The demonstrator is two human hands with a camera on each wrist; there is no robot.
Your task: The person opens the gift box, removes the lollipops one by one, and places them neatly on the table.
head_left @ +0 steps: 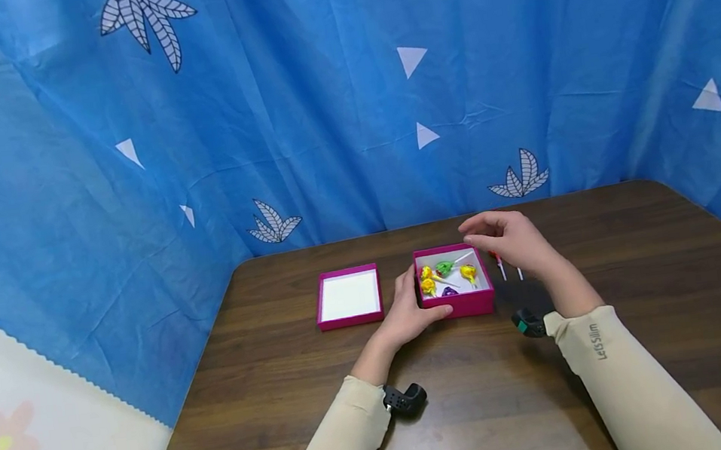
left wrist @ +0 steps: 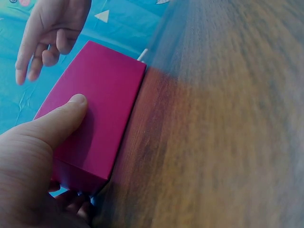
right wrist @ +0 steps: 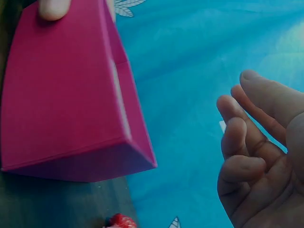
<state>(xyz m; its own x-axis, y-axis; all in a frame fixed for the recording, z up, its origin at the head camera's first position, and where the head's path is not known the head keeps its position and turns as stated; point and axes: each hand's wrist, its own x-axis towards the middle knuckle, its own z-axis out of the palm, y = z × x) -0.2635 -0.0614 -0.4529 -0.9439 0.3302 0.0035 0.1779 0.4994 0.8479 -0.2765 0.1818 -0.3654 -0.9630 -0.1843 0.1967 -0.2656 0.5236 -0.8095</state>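
A magenta box [head_left: 470, 305] with a white inside stands uncovered on the table. In it lie several yellow lollipops [head_left: 468, 271], a green lollipop [head_left: 444, 268] and a purple lollipop [head_left: 449, 291]. My left hand [head_left: 407, 318] grips the box at its near left corner, thumb [left wrist: 71, 114] on the front wall and fingers around the left side. Raised near the box's far right corner, my right hand [head_left: 513, 239] has loosely bent fingers and holds nothing. Below it, right of the box, lies a red lollipop [right wrist: 122, 221]; two white sticks [head_left: 502, 269] show there.
The box's lid [head_left: 348, 295] lies to the left, white inside facing up. A brown wooden table [head_left: 467, 409] carries everything. Blue curtain [head_left: 331, 107] hangs behind and along the sides, and a pale flowered cloth [head_left: 37, 419] is at the left.
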